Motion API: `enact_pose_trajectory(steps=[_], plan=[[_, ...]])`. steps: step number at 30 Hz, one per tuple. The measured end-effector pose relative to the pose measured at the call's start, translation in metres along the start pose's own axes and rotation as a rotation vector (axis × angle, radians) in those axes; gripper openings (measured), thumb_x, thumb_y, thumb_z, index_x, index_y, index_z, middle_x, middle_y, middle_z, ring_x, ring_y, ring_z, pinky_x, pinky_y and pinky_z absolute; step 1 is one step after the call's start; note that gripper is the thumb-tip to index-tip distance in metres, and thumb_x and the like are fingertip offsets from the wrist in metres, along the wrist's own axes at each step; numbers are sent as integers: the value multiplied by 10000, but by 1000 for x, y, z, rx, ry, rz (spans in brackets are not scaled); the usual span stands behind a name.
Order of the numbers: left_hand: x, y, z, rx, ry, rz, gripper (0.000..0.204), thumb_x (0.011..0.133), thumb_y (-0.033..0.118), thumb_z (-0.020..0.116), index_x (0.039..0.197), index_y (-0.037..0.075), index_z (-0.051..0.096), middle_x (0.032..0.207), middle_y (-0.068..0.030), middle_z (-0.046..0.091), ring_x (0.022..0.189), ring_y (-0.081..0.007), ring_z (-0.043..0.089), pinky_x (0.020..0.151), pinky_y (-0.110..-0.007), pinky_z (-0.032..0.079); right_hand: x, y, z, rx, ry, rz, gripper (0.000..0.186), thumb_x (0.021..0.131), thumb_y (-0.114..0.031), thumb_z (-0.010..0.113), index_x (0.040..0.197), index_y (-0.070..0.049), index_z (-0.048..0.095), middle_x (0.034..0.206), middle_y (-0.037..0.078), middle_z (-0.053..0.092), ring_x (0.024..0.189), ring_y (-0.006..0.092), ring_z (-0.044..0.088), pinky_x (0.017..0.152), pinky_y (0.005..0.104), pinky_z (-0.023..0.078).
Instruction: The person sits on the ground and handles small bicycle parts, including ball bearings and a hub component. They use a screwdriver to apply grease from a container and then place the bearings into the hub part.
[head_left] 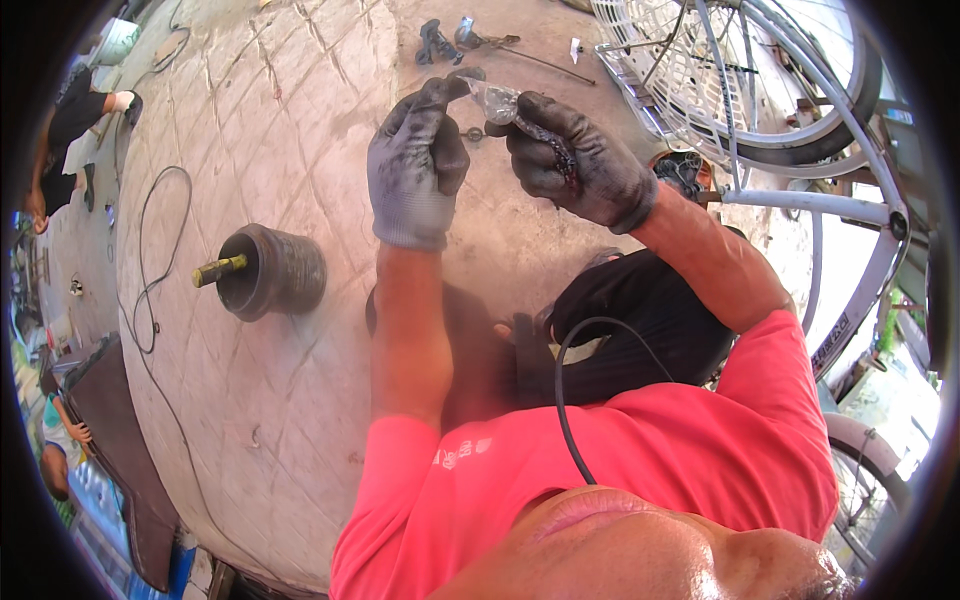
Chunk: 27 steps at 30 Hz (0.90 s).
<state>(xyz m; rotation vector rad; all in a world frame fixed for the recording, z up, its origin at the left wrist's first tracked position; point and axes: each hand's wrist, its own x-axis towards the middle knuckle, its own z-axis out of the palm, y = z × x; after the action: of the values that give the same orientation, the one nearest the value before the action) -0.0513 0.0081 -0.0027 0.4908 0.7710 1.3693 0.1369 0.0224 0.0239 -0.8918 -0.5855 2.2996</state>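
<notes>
My left hand (420,160), in a grey glove stained black, is raised at upper middle, fingers closed at one end of a small clear plastic bag (492,98). My right hand (570,160), also in a blackened glove, is closed on the bag's other side, with a strip of small dark beads or parts (556,145) along its fingers; I cannot make out exactly what these are. A small dark round piece (473,134) lies on the floor between the hands.
A dark metal cylinder with a yellow rod (290,275) and a cable (150,280) lie left. Small tools (435,42) lie ahead. A bicycle (790,203) stands right. Two other people (70,130) (53,465) are at the far left, near a brown board (105,430).
</notes>
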Motion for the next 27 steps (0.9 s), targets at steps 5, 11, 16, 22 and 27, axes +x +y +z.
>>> enact_pose_trajectory(steps=[5,11,16,22,27], plan=[[-6,8,9,134,38,33,375,1056,250,574,1231,-71,654,574,40,402,432,-48,296,408,-219,223,-2,-2,9,63,34,-5,399,1115,-354,467,1191,0,633,651,-58,303,535,55,296,468,221,242],[-6,13,3,-17,-23,-29,420,1022,307,651,1179,-82,681,533,44,390,415,-47,289,401,-225,206,-3,2,-2,20,-25,-83,295,1053,-377,604,1125,-93,631,760,-66,447,625,38,388,517,208,297],[-19,21,26,113,121,-39,377,1039,264,628,1138,-97,669,522,46,381,408,-47,289,408,-227,224,-5,4,2,-45,12,-173,279,1053,-374,609,1140,-111,634,781,-53,472,642,53,414,528,216,312],[-23,22,34,395,209,-29,226,985,140,678,1071,-69,676,566,26,504,423,-57,384,416,-212,281,-11,1,13,-231,119,-201,243,1095,-279,530,1168,-51,570,804,-9,467,571,69,392,482,220,294],[-17,16,10,203,107,-31,239,952,199,688,1032,-26,689,647,-14,597,439,-65,439,418,-211,313,-6,3,5,-512,163,-285,373,1048,-425,609,1082,-54,637,738,-10,516,592,84,451,521,242,362]])
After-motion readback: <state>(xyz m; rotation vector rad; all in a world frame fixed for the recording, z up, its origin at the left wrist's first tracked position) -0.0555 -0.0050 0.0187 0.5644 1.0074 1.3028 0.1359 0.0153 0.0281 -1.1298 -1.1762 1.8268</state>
